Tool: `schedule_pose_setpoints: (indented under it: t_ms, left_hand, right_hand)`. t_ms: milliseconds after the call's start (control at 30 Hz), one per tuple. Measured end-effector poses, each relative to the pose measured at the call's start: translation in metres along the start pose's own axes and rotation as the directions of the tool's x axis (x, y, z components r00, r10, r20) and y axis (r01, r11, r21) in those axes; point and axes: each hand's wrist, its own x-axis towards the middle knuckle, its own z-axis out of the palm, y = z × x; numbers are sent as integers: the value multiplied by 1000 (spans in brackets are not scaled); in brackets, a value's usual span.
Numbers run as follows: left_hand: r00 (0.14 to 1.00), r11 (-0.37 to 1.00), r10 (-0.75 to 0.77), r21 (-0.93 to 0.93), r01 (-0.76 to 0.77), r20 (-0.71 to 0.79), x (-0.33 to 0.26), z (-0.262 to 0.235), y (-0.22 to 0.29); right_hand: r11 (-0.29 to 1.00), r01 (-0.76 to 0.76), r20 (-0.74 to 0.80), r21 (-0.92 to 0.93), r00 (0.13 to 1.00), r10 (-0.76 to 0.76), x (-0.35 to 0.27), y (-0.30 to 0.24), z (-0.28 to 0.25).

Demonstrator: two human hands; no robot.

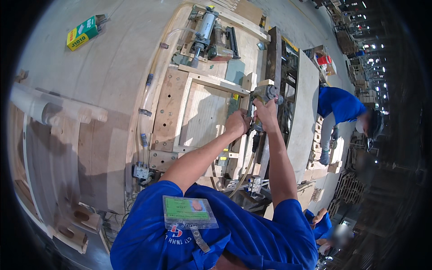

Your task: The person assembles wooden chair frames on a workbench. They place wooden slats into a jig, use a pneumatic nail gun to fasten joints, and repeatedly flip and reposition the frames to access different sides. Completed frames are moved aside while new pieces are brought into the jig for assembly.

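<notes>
My right hand [267, 113] is wrapped round the handle of a nail gun [267, 92]. The gun sits over the right side of a light wooden frame [217, 83]. My left hand [237, 124] is closed beside the gun, at the frame's right edge. Its fingers are partly hidden, so what they grip does not show. The frame lies flat in a wooden jig [169, 101] with bolt holes. Beyond it on the bench rest a second nail gun [221, 50] and a silver air cylinder [207, 26].
A yellow and green box [83, 34] stands at the far left. Air hoses [146, 93] run along the jig's left side. Slotted wooden parts [76, 219] lie at lower left. To the right, a co-worker in blue [338, 104] bends over wooden pieces, beyond a grey board [302, 114].
</notes>
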Motion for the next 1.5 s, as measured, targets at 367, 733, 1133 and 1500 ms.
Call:
schedule_pose_setpoints:
  t_ms: [367,733,1133,1500]
  left_hand:
    - [989,986,-20,-170,-6,-149,-13,-38,22]
    - [896,911,-204,-412,25,-395,37,-100,4]
    - [925,837,-129,-540,-92,-357,59,-86,-16]
    - [975,770,-198,-632,89,-104,-73,-59,-52]
  right_hand:
    - [862,303,370,-407,917,-148,20,-34,10]
    - [530,780,781,-332,543,-309,49,-110,117]
    - [528,748,798,-402,569,-198,52,-111,126]
    - [611,714,822,-342,543,-174,-67,-78,80]
